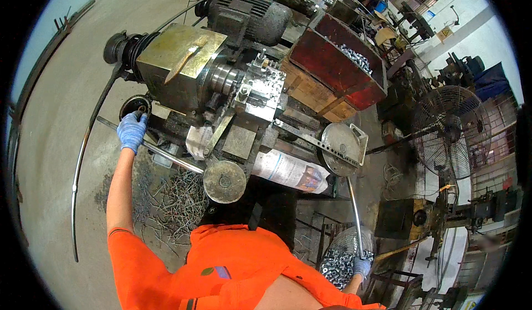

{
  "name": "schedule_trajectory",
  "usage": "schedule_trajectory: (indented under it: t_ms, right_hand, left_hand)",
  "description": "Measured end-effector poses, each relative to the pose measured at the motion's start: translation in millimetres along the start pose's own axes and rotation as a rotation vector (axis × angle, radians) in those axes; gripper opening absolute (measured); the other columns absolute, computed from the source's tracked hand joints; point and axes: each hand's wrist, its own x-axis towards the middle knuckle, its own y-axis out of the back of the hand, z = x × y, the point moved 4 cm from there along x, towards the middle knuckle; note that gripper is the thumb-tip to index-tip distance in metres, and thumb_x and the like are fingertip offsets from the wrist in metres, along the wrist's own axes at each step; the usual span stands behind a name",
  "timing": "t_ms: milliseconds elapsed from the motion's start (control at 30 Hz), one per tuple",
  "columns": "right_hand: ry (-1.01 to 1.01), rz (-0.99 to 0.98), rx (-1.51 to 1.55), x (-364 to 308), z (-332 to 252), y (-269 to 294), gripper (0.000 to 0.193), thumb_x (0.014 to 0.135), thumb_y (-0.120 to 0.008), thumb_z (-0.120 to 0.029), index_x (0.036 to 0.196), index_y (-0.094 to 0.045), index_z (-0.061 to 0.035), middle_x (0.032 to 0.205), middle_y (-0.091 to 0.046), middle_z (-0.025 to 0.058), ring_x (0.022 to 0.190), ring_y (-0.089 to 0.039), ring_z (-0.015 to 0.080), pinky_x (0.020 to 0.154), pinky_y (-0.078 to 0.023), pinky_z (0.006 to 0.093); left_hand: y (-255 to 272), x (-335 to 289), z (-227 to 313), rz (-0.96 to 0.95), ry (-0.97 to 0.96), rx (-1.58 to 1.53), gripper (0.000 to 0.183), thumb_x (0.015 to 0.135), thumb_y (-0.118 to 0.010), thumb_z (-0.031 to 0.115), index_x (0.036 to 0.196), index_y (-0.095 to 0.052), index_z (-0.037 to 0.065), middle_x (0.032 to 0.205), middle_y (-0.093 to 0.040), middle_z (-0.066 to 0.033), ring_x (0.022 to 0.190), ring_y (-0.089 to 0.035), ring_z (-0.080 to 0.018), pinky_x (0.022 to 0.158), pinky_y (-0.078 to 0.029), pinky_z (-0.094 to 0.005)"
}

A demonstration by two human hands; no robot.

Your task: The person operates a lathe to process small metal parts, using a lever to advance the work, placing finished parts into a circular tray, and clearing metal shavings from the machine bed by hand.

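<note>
At the left of the machine (224,81), I see the left hand (132,132), half curled, by the black ring (136,103), where a sudden spin could pinch it; right of the machine, the right hand (362,267) is by metal bits (336,265), but I can't tell either hand's grip.

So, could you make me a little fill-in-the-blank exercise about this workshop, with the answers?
1. The person's shirt is ____.
2. The gloves on the left hand and right hand are ____.
3. The basket of metal parts is by the person's ____ hand.
4. In the picture, the bin right of the motor is dark ____.

Missing words: orange; blue; right; red.
</note>
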Motion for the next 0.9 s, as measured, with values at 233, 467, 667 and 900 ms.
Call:
schedule_trajectory:
  t_ms: [233, 467, 667, 900]
  right_hand:
    - [-0.002, -0.076, -0.020, -9, -4, 7, 0.064, 0.062, -0.069, -0.039, 0.116, -0.058, -0.0047, 0.115, -0.058, 0.0243, 0.111, -0.054, 0.0374, 0.095, -0.043, 0.0401]
    - [-0.061, -0.056, -0.057, -13, -9, 5, 0.072, 0.064, -0.070, -0.043, 0.126, -0.051, -0.0106, 0.123, -0.055, 0.0209, 0.114, -0.052, 0.0366, 0.097, -0.042, 0.0414]
    - [-0.018, -0.043, -0.002, -32, -18, 21, 0.069, 0.064, -0.069, -0.042, 0.123, -0.054, -0.0098, 0.122, -0.054, 0.0222, 0.115, -0.051, 0.0356, 0.097, -0.042, 0.0410]
    - [-0.068, -0.060, -0.032, -30, -12, 14, 0.065, 0.065, -0.069, -0.039, 0.121, -0.057, -0.0086, 0.121, -0.054, 0.0227, 0.113, -0.052, 0.0366, 0.098, -0.041, 0.0387]
  left_hand:
    - [1, 1, 2, -0.037, 0.020, -0.002, 0.031, 0.083, -0.058, 0.037, 0.097, -0.069, 0.012, 0.093, -0.066, -0.0150, 0.087, -0.063, -0.0322, 0.077, -0.049, -0.0413]
    - [5, -2, 5, -0.010, 0.006, -0.022, 0.030, 0.083, -0.058, 0.037, 0.096, -0.069, 0.012, 0.092, -0.066, -0.0141, 0.086, -0.063, -0.0321, 0.076, -0.049, -0.0416]
    - [2, -1, 1, -0.008, 0.008, -0.033, 0.030, 0.083, -0.058, 0.037, 0.095, -0.069, 0.011, 0.091, -0.066, -0.0141, 0.084, -0.063, -0.0321, 0.075, -0.049, -0.0416]
    - [2, 0, 2, -0.001, 0.011, -0.039, 0.031, 0.083, -0.058, 0.038, 0.094, -0.069, 0.011, 0.090, -0.066, -0.0142, 0.084, -0.063, -0.0320, 0.074, -0.049, -0.0420]
